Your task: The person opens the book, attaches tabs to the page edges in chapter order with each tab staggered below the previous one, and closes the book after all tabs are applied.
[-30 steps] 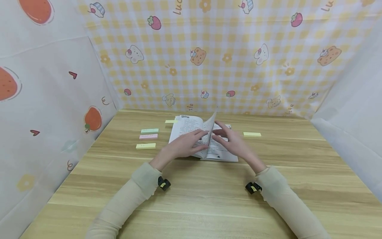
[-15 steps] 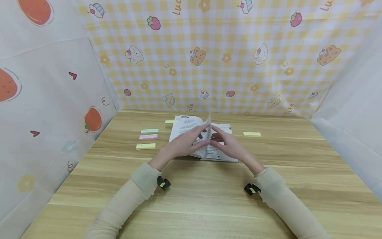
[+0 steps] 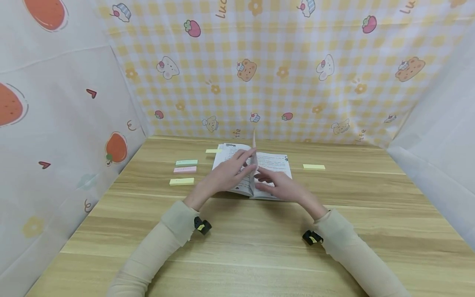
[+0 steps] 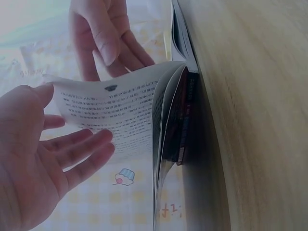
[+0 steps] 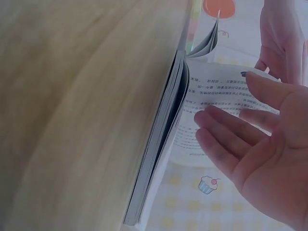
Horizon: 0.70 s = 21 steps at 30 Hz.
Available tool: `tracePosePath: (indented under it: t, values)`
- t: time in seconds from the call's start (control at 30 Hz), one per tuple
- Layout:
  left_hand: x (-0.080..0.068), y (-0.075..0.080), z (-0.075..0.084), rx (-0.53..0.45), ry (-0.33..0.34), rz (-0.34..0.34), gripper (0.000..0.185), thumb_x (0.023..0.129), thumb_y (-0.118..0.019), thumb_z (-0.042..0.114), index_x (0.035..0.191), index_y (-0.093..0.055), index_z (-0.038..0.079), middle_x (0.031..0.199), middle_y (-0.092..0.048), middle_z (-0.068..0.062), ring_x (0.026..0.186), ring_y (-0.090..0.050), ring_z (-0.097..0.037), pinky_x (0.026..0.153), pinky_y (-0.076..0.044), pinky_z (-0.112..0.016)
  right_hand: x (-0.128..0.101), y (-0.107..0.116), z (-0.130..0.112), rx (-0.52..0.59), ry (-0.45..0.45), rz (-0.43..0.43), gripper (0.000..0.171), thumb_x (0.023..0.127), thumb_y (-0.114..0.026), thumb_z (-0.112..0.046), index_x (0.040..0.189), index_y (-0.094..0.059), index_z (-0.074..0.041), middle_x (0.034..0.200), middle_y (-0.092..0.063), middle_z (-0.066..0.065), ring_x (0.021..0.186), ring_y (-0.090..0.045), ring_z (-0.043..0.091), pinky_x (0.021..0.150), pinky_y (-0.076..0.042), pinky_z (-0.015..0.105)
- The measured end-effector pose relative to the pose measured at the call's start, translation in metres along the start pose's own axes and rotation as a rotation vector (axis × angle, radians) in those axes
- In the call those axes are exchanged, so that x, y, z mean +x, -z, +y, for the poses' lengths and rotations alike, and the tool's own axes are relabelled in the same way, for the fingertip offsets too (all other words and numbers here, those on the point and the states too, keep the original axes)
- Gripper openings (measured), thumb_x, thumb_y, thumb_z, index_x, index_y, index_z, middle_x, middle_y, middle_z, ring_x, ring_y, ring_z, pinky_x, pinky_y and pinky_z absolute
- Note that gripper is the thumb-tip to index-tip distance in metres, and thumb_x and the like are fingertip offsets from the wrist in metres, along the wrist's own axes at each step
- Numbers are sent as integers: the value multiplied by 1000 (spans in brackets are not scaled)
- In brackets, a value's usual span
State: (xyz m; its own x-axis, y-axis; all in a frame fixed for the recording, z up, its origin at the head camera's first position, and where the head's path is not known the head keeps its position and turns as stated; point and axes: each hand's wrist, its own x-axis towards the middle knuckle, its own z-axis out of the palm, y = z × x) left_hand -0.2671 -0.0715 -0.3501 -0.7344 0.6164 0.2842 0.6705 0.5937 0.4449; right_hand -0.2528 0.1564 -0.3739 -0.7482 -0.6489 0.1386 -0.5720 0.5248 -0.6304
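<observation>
Wooden surface [image 3: 259,247] carried the open book [image 3: 274,163]; your left hand [image 3: 226,175] had stood a page [image 3: 254,144] upright, your right hand [image 3: 278,187] lay flat, both open-fingered, mid-turn.

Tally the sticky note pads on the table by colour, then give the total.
Yellow pads: 3, one by the book's far left corner, one nearest on the left, one right of the book
Green pad: 1
Pink pad: 1
Total: 5
</observation>
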Motion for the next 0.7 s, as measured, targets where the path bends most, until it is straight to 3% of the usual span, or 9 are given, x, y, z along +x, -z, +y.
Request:
tracePosePath:
  t: [0.3, 0.47, 0.7]
  values:
    - [0, 2, -6, 4, 44, 16, 57, 109, -37, 43, 160, -29, 18, 142, -49, -11, 112, -60, -22, 92, -53, -44, -2, -6, -2, -48, 29, -87, 59, 103, -59, -23, 152, -39, 4, 144, -53, 22, 129, -56, 35, 107, -43, 51]
    - [-1, 7, -9, 2, 78, 16, 57, 109, -36, 45, 160, -31, 18, 141, -50, -12, 113, -58, -24, 97, -50, -47, -1, -7, -5, -72, 20, -121, 58, 103, -60, -23, 154, -41, -3, 150, -49, 18, 135, -50, 31, 110, -40, 49]
    - [-1, 14, -17, -12, 112, 40, 57, 109, -36, 45, 158, -36, 14, 144, -49, -15, 122, -56, -30, 102, -47, -51, -1, -8, -7, -88, 21, -142, 56, 103, -60, -30, 153, -44, -11, 150, -50, 14, 129, -54, 27, 106, -44, 48]
